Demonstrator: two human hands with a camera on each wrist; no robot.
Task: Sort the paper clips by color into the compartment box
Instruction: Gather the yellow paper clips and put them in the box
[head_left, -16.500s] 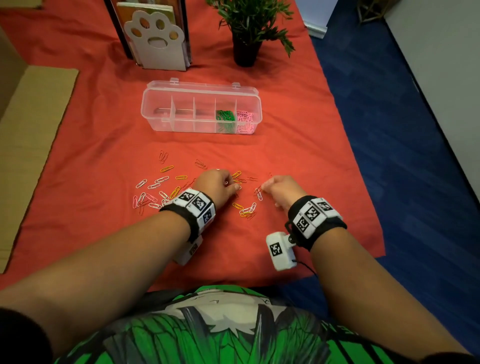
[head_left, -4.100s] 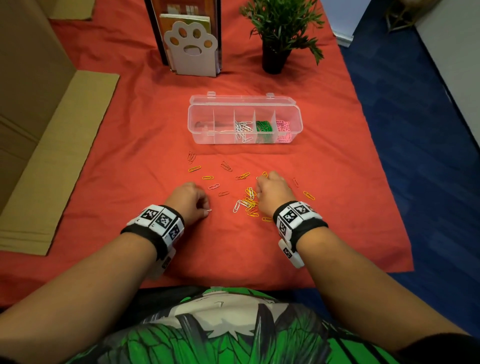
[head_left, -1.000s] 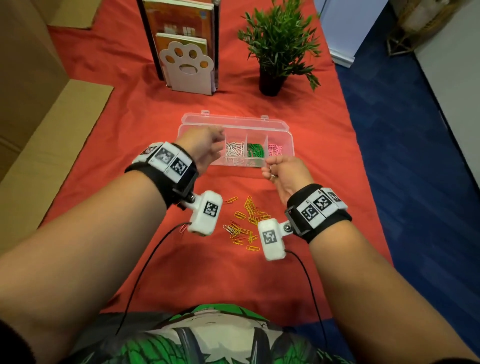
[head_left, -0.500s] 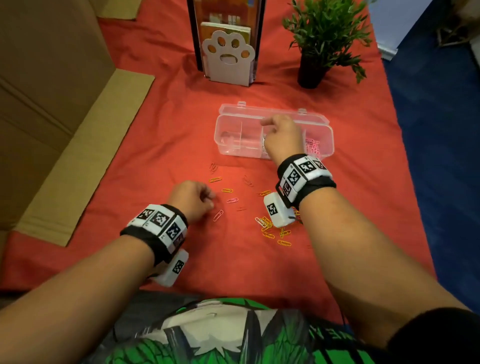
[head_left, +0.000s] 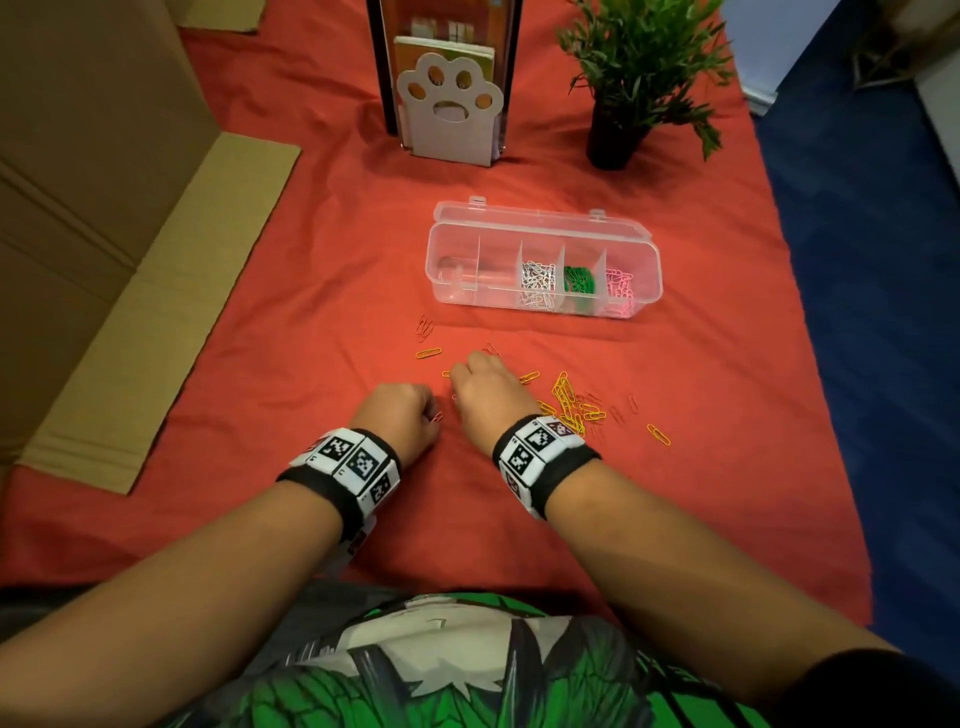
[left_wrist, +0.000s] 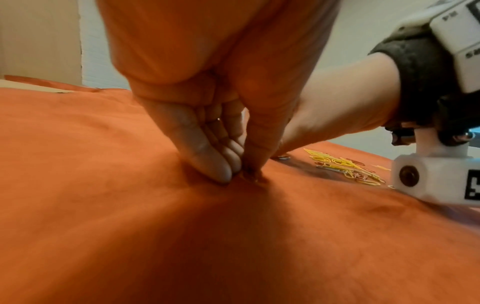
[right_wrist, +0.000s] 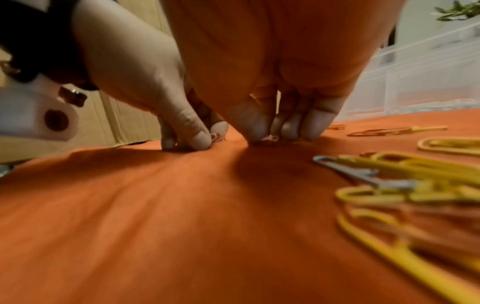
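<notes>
The clear compartment box lies open on the red cloth, with white clips, green clips and pink clips in its three right cells. A heap of yellow clips lies right of my hands, and orange clips are scattered in front of them. My left hand is down on the cloth, thumb and fingers pinching a small pinkish clip. Just beside it, my right hand pinches another small clip against the cloth; its colour is unclear.
A white paw-shaped bookend with books and a potted plant stand behind the box. Cardboard lies along the left of the cloth. The table's right edge drops to blue carpet.
My right hand has come back from over the box down to the cloth beside the left hand. The left hand has stayed low on the cloth.
</notes>
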